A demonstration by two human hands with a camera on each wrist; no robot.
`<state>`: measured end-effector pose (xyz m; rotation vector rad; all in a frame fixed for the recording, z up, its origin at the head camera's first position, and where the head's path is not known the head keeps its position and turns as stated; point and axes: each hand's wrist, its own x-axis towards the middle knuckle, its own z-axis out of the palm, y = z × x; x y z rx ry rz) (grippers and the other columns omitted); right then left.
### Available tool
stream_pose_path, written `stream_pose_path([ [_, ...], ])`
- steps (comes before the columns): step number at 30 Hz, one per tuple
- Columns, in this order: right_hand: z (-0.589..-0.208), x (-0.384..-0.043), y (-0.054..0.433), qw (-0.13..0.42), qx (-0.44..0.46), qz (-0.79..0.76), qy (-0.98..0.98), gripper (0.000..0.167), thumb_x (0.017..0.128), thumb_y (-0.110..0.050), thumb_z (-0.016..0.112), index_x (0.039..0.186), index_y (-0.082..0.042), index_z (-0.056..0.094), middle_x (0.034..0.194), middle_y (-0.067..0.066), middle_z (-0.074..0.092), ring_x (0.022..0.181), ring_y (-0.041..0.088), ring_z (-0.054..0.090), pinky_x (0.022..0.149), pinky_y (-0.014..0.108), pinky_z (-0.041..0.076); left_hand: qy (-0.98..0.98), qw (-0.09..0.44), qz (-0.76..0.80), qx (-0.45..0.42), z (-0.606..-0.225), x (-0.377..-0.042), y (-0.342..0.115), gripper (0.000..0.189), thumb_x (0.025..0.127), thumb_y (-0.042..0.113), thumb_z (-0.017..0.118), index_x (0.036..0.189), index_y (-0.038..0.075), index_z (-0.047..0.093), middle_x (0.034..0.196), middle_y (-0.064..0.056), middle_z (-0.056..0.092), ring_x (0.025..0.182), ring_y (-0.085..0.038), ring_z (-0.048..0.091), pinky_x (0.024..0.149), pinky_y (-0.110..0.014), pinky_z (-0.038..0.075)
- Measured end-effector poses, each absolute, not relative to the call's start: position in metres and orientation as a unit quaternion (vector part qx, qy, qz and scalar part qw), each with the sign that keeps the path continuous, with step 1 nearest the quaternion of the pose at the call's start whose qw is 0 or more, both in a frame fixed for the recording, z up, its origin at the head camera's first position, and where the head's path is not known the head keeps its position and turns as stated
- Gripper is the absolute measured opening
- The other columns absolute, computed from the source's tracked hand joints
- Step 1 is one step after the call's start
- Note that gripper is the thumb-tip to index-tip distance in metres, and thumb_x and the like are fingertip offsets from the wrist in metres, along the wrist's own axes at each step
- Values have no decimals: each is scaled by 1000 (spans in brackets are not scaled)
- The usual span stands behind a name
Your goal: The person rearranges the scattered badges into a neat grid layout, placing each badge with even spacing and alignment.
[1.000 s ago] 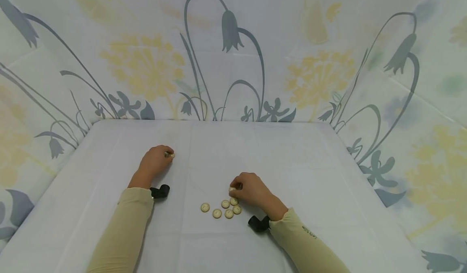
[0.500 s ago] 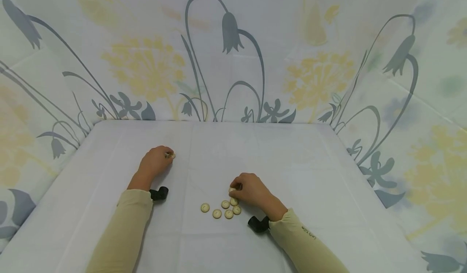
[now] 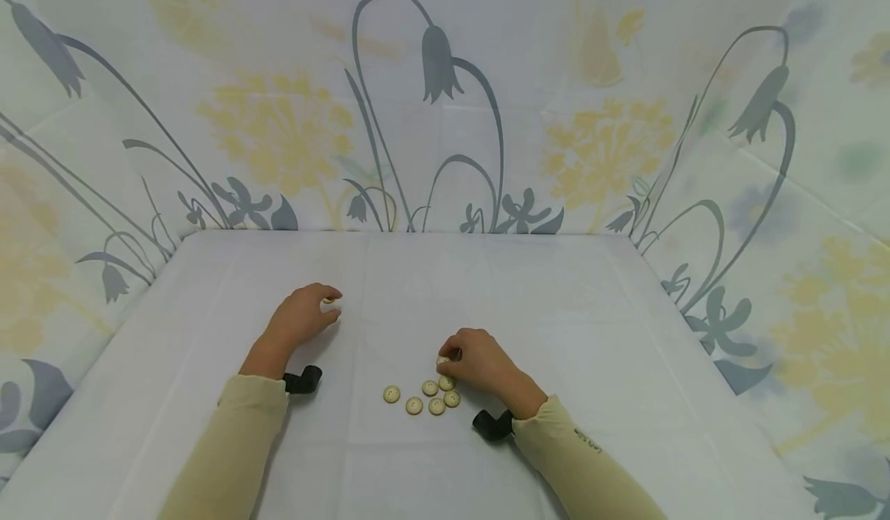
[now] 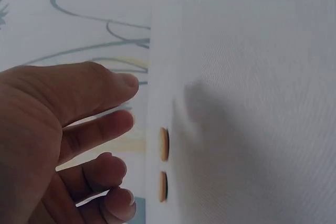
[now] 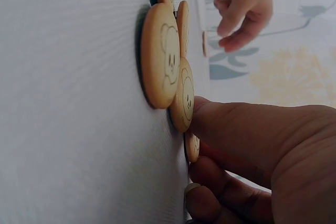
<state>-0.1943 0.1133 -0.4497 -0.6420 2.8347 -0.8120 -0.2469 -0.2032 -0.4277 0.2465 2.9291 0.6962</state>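
Observation:
My left hand (image 3: 302, 321) hovers at the left with thumb and fingers spread, and a small round wooden button (image 3: 328, 300) shows just past its fingers. In the left wrist view two buttons, an upper button (image 4: 164, 144) and a lower button (image 4: 163, 186), lie flat on the cloth, apart from the loosely bent fingers. My right hand (image 3: 480, 358) pinches a button (image 5: 193, 148) between thumb and fingers, low at the cloth. Right beside it lies another button (image 5: 163, 56) with a bear face drawn on it.
Several more buttons lie in a loose cluster in front of the right hand, with one button (image 3: 392, 394) apart at the left. A white cloth (image 3: 417, 466) covers the table. Behind it hangs a flower-printed curtain (image 3: 445, 118). Each wrist wears a black camera (image 3: 493, 426).
The left hand has opened its thumb and fingers away from the button and shifted slightly toward the person. The right hand has kept its place.

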Motion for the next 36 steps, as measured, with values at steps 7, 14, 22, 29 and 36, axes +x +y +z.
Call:
stream_pose_path([
  [7, -450, -194, 114, 61, -214, -271, 937, 19, 83, -24, 73, 96, -11, 76, 88, -2, 68, 79, 9, 59, 71, 27, 48, 964, 46, 231, 124, -419, -234, -190, 37, 93, 21, 60, 127, 7, 61, 130, -16, 60, 125, -38, 52, 102, -53, 42],
  [14, -452, -196, 114, 69, -208, -276, 936, 19, 83, -25, 73, 96, -11, 75, 88, -3, 68, 78, 9, 58, 70, 27, 48, 956, 39, 236, 171, -410, -226, -179, 34, 91, 22, 63, 122, 8, 65, 119, -11, 67, 107, -32, 61, 90, -46, 49],
  [22, -452, -196, 115, 72, -206, -272, 937, 19, 83, -25, 73, 96, -12, 75, 87, -4, 67, 77, 8, 57, 69, 26, 47, 940, 96, 257, 201, -397, -217, -161, 31, 88, 20, 69, 116, 8, 67, 115, -9, 68, 90, -21, 59, 70, -31, 50],
  [29, -453, -196, 115, 75, -202, -280, 935, 18, 83, -24, 74, 96, -11, 75, 87, -4, 67, 77, 8, 57, 69, 27, 48, 933, 136, 234, 237, -401, -211, -146, 27, 86, 17, 71, 112, 10, 69, 107, -5, 69, 85, -15, 60, 69, -28, 49],
  [36, -453, -198, 115, 75, -201, -279, 936, 18, 83, -25, 74, 95, -12, 76, 86, -4, 67, 76, 8, 57, 68, 26, 47, 926, 180, 233, 237, -403, -202, -132, 19, 83, 19, 73, 102, 15, 71, 97, 0, 67, 78, -12, 57, 66, -29, 49],
])
